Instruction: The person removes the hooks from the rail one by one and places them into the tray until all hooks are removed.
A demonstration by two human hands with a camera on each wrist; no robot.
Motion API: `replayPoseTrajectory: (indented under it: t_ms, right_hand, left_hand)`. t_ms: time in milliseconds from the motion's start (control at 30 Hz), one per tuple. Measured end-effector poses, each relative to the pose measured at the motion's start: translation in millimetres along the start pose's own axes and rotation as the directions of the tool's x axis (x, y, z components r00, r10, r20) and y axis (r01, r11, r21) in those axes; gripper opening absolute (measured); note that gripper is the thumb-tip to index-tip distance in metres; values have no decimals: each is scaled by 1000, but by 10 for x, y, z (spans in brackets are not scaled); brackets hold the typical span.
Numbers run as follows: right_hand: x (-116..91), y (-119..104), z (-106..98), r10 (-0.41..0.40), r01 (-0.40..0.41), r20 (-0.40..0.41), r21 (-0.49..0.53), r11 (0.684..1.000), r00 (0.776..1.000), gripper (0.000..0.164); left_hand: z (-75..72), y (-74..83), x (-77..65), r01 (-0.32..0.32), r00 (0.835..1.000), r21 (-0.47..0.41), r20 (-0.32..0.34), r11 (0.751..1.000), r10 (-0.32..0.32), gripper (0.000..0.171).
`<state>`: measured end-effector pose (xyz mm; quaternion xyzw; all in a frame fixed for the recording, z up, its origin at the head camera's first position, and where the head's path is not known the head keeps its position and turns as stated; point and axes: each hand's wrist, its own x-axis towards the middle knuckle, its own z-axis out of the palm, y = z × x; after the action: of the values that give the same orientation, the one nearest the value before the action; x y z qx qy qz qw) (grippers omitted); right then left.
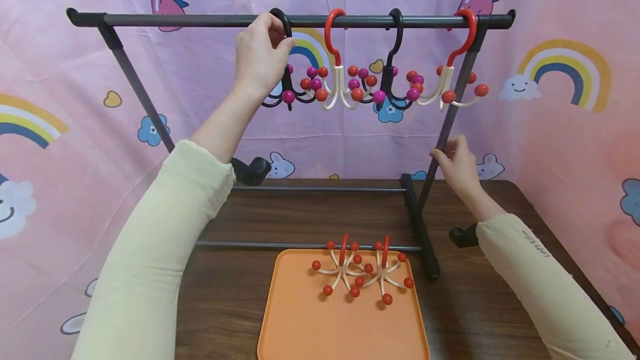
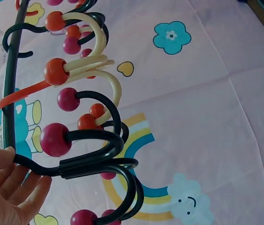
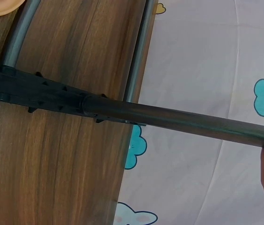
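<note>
Left fingers pinch black hanger — brown table, patterned pink cloth.

Rack common to all views

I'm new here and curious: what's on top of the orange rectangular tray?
On the tray, toward its far edge, is a cream, many-armed hanger with a red hook and red balls, and a matching hanger to its right. They hide the patches directly beneath.

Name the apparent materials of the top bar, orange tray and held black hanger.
Top bar: probably metal, satin grey, soft highlight. Orange tray: likely matte plastic, uniformly coloured, looking moulded. Black hanger: perhaps plastic or coated metal, glossy, smoothly catching light.
</note>
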<state>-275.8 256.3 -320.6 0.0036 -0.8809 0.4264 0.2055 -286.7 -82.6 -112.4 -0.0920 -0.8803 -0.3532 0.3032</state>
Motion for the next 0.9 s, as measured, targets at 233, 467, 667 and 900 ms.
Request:
replayPoseTrajectory:
  t_ms: [233,467,667,900]
  right_hand:
    - [12,16,18,0,0,13,15,1000,1000,39]
    - [12,16,24,-4,4,3,22,1000,1000,38]
    - [3,4,29,-17,17,0,23,1000,1000,38]
    - [-15,5,31,-2,2,3,21,1000,1000,39]
  left_hand:
    - [-54,-20,-20,-30,999,-62,-46,998,27,22]
    - [-206,-8,-17,-49,996,-98,-82,994,41,22]
    - [-359,-21,-96,-75,990,-176,-134,982,52,21]
    - [-435,-75,-322,-55,994,-237,-107,970,30,19]
